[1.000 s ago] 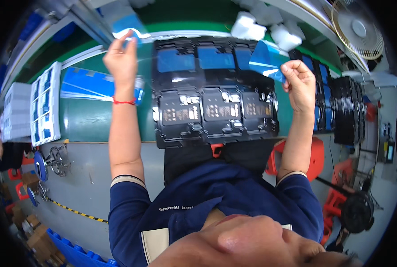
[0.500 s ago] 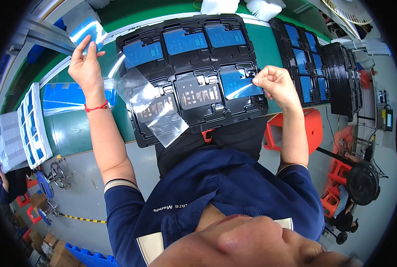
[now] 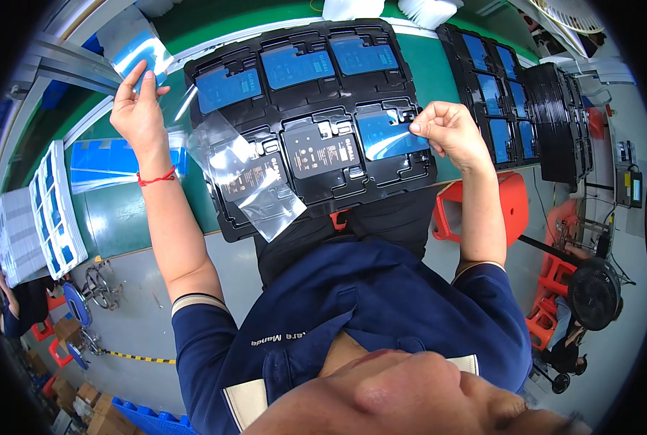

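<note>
My left hand (image 3: 139, 109) is raised at the far left, thumb and index finger closed on a blue-and-clear film (image 3: 141, 54). My right hand (image 3: 450, 134) pinches the right edge of a blue film (image 3: 392, 139) that lies over the near-right pocket of a black plastic tray (image 3: 309, 107). In the near-middle pocket sits a flat dark battery (image 3: 320, 154) without blue film. Beside it, another dark battery (image 3: 269, 172) is partly covered by a crumpled clear film (image 3: 229, 156). Blue-covered flat pieces (image 3: 298, 67) fill the tray's far row.
Blue film sheets (image 3: 102, 161) lie on the green table (image 3: 109, 217), next to a stack of white-framed sheets (image 3: 56, 206). To the right stand another filled tray (image 3: 492, 94) and stacked black trays (image 3: 555, 119). A red stool (image 3: 512, 206) is beside my right arm.
The whole view has shifted slightly. Both hands keep almost the same places and grips, with the right hand still at the edge of the blue film.
</note>
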Demonstrator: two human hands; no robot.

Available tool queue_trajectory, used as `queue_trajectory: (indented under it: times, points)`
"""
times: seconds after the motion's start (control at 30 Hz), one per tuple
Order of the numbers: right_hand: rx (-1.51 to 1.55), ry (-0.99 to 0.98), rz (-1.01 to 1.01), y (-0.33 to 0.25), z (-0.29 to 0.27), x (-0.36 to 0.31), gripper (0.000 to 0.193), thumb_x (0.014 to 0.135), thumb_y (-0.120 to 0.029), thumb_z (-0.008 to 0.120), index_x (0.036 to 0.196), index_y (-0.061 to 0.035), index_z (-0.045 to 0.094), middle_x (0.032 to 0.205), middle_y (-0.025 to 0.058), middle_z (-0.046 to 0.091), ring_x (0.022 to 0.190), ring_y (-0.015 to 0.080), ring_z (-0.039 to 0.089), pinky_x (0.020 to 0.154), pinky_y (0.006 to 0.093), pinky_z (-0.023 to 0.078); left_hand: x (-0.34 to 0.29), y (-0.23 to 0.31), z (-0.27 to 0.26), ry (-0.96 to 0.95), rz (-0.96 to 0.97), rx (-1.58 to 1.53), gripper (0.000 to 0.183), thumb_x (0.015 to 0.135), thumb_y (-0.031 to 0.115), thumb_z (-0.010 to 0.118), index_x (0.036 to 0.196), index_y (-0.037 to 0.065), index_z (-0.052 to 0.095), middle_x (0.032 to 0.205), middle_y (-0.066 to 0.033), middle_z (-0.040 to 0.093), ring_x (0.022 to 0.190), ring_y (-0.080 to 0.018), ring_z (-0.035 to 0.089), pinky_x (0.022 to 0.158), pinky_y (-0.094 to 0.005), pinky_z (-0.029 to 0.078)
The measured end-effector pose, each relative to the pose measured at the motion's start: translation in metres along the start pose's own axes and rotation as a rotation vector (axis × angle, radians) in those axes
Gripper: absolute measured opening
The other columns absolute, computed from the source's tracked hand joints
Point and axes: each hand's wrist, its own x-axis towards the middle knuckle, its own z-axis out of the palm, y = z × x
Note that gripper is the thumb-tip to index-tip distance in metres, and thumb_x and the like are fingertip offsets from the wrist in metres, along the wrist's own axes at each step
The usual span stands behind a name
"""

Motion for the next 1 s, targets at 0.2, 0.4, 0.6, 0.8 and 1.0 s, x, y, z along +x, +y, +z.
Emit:
queue_trajectory:
  times: [0.2, 0.4, 0.6, 0.8, 1.0]
  points:
    - [-0.022, -0.001, 0.006, -0.004, 0.001, -0.002, 0.012, 0.079, -0.008, 0.072, 0.075, -0.002, 0.063, 0.052, -0.0026, 0.054, 0.039, 0.0014, 0.04, 0.035, 0.0181, 0.027, 0.0, 0.001, -0.001, -0.004, -0.003, 0.019, 0.026, 0.085, 0.004, 0.065, 0.111, 0.001, 0.066, 0.074, -0.0015, 0.063, 0.063, -0.0092, 0.063, 0.056, -0.0168, 0.043]
    - [-0.086, 0.026, 0.005, -0.008, 0.004, -0.004, 0.011, 0.079, -0.008, 0.072, 0.076, -0.002, 0.063, 0.053, -0.0027, 0.055, 0.039, 0.0012, 0.04, 0.035, 0.0185, 0.027, 0.002, -0.003, -0.001, -0.001, -0.005, 0.007, 0.026, 0.085, 0.004, 0.066, 0.111, 0.0, 0.066, 0.073, -0.0007, 0.062, 0.062, -0.0089, 0.062, 0.057, -0.0175, 0.045]
    - [-0.199, 0.06, 0.004, -0.018, 0.012, -0.007, 0.01, 0.08, -0.006, 0.072, 0.077, -0.0004, 0.064, 0.058, -0.0009, 0.059, 0.049, 0.0014, 0.047, 0.042, 0.0181, 0.035, 0.002, -0.001, -0.001, -0.006, 0.004, -0.005, 0.027, 0.085, 0.003, 0.066, 0.111, 0.0, 0.066, 0.074, -0.0014, 0.062, 0.062, -0.009, 0.061, 0.059, -0.0193, 0.049]
    - [-0.367, 0.121, -0.092, -0.007, 0.014, -0.006, 0.012, 0.076, -0.006, 0.074, 0.079, 0.0005, 0.065, 0.058, 0.0016, 0.06, 0.053, 0.0043, 0.051, 0.048, 0.0221, 0.04, 0.002, -0.001, -0.001, -0.012, 0.007, -0.009, 0.025, 0.085, 0.005, 0.066, 0.11, 0.0, 0.066, 0.076, -0.0019, 0.063, 0.062, -0.0088, 0.061, 0.059, -0.0192, 0.048]
    - [-0.867, 0.354, -0.248, -0.03, 0.028, -0.014, 0.027, 0.072, -0.014, 0.077, 0.086, -0.001, 0.059, 0.056, 0.0126, 0.057, 0.051, 0.0254, 0.06, 0.052, 0.0339, 0.047, -0.001, 0.0, 0.0, -0.083, 0.01, -0.002, 0.027, 0.087, 0.006, 0.065, 0.113, 0.0, 0.064, 0.077, -0.0026, 0.062, 0.063, -0.0084, 0.061, 0.06, -0.0189, 0.048]
